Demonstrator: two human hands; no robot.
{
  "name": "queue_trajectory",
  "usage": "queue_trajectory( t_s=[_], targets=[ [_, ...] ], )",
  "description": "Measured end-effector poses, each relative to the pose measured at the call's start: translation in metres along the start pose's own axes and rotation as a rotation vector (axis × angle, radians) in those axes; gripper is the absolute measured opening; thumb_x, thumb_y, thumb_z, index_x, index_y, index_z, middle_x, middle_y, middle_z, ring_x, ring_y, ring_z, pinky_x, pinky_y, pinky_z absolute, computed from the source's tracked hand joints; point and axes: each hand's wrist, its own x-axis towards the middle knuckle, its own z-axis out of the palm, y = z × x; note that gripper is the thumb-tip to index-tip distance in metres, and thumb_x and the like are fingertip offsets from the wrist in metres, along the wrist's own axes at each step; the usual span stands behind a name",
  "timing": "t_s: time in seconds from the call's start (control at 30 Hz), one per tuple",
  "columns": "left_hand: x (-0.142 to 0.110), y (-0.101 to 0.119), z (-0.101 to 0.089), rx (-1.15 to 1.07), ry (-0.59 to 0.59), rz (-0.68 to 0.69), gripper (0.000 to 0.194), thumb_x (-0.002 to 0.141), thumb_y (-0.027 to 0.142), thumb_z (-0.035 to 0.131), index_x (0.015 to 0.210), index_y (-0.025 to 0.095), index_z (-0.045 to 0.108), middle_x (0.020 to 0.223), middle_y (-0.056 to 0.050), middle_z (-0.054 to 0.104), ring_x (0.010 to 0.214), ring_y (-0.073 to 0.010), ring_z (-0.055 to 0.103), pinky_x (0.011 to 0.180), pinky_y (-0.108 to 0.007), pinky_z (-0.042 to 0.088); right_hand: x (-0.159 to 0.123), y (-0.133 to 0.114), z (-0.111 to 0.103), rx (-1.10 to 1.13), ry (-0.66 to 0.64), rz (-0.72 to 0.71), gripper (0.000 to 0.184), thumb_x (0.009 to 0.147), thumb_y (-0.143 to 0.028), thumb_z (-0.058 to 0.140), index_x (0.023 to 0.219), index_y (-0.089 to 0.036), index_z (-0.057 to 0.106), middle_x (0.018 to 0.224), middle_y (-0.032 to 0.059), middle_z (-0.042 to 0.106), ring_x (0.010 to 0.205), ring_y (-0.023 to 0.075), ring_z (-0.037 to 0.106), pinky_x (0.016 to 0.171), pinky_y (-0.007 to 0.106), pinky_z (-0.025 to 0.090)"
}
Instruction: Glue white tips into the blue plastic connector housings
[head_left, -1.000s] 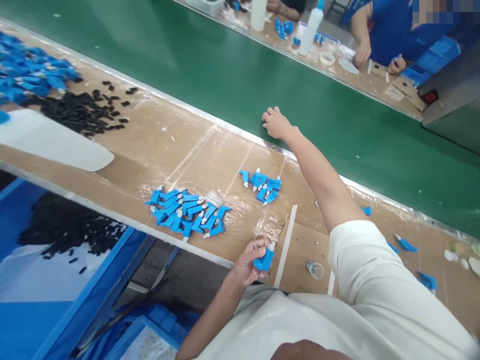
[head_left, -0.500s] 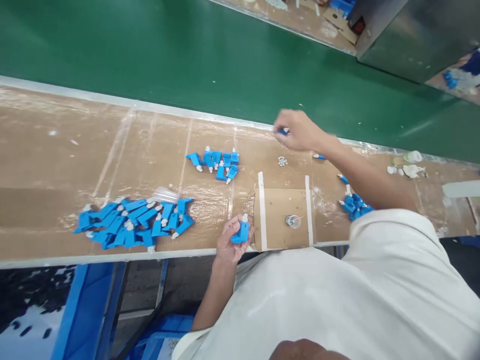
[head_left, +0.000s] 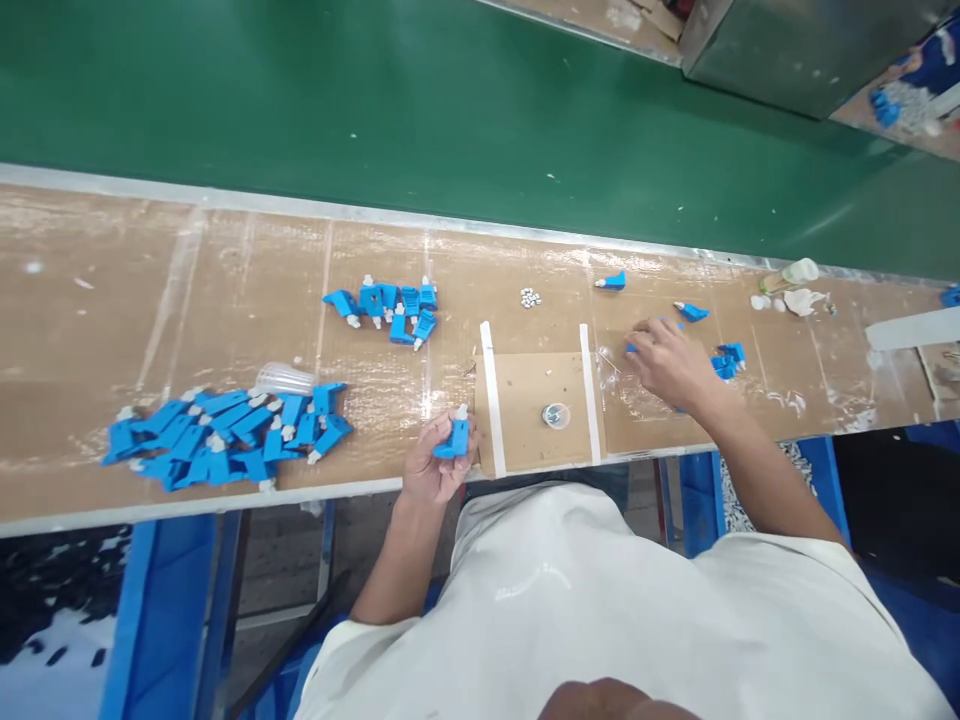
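A blue plastic part [head_left: 453, 440] with a white tip is pinched in my left hand [head_left: 433, 458], close to the table's front edge. The tip points up, away from me. To the right, my right hand [head_left: 671, 368] is low over the table with bent fingers. Blue plastic shows at its fingertips, mostly hidden by the hand. Around that hand lie more blue parts [head_left: 727, 360], including one [head_left: 691, 312] just beyond it. Another blue part with a white tip [head_left: 611, 282] lies farther back.
A small clear cup [head_left: 556, 416] stands on a cardboard sheet [head_left: 525, 440] between white tape strips. Beyond it sit small pale pieces [head_left: 530, 298]. On the left are a large pile [head_left: 225, 430] and a smaller group [head_left: 390, 305] of blue parts. A green surface [head_left: 375, 110] runs behind.
My right hand has come down from the back of the table toward the blue parts on the right. My left hand keeps its blue part. The whole view has shifted slightly.
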Motion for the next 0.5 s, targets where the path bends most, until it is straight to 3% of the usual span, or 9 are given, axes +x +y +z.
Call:
queue_trajectory(
  t_s=[0.1, 0.27, 0.37, 0.5],
  targets=[
    [0.001, -0.005, 0.005, -0.008, 0.031, 0.015, 0.024, 0.069, 0.020, 0.083, 0.075, 0.015, 0.060, 0.064, 0.002, 0.059, 0.044, -0.0024, 0.048, 0.033, -0.007, 0.035, -0.012, -0.021, -0.007, 0.406, 0.118, 0.077, 0.022, 0.099, -0.035, 0.059, 0.103, -0.021, 0.076, 0.101, 0.0114, 0.072, 0.088, 0.0255, 0.065, 0.072, 0.039, 0.054],
    [0.003, -0.016, 0.018, -0.022, 0.006, -0.009, 0.021, 0.075, 0.021, 0.079, 0.079, 0.016, 0.059, 0.068, 0.002, 0.059, 0.047, -0.0040, 0.053, 0.034, -0.009, 0.040, -0.031, -0.071, 0.021, 1.151, -0.058, 0.331, 0.049, 0.081, -0.060, 0.079, 0.108, -0.019, 0.077, 0.075, 0.0016, 0.069, 0.062, 0.0151, 0.060, 0.056, 0.029, 0.051],
    [0.001, -0.021, 0.021, 0.010, -0.030, -0.029, 0.021, 0.077, 0.022, 0.078, 0.081, 0.016, 0.058, 0.065, 0.003, 0.055, 0.047, -0.0040, 0.051, 0.034, -0.009, 0.040, -0.033, -0.090, 0.043, 1.328, -0.015, 0.416, 0.051, 0.069, -0.060, 0.087, 0.098, -0.019, 0.079, 0.077, 0.0028, 0.070, 0.065, 0.0152, 0.060, 0.057, 0.029, 0.050],
    [-0.003, -0.023, 0.021, 0.014, -0.016, -0.037, 0.023, 0.073, 0.020, 0.080, 0.083, 0.015, 0.060, 0.066, 0.003, 0.056, 0.048, -0.0041, 0.051, 0.035, -0.010, 0.042, -0.029, -0.096, 0.054, 1.322, 0.051, 0.421, 0.040, 0.072, -0.058, 0.085, 0.084, -0.020, 0.081, 0.082, 0.0049, 0.071, 0.063, 0.0139, 0.058, 0.053, 0.028, 0.046]
  ],
)
